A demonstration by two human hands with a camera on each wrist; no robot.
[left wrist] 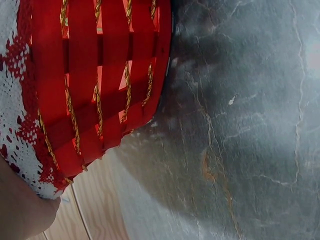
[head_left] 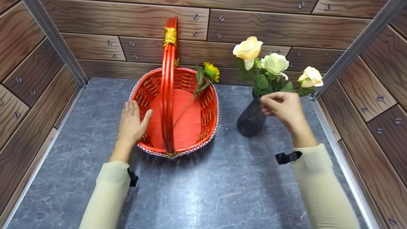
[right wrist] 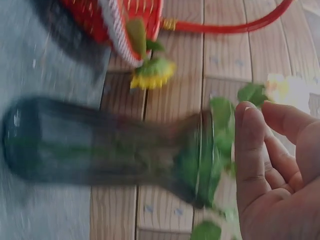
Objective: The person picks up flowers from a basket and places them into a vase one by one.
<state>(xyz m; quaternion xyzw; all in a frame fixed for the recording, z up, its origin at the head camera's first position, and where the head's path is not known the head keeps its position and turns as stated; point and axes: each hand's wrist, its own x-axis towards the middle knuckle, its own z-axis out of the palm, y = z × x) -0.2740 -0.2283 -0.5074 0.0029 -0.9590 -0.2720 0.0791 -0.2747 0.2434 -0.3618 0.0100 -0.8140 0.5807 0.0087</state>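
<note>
Head view: left hand (head_left: pixel 131 122) lies flat-fingered against basket (head_left: pixel 208 105), steadying it, while right hand (head_left: pixel 281 106) pinches stems at vase (head_left: pixel 251 119) mouth.

head view looks down over the bench (head_left: pixel 203 190); both wrist views sit close, sharing the red basket (left wrist: pixel 95 85).

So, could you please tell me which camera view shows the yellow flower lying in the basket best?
The head view: the yellow flower shows sharply, head on the red basket rim, stem slanting inside. The right wrist view shows its blurred head at the rim, beyond the vase. The left wrist view shows only basket wall.
</note>
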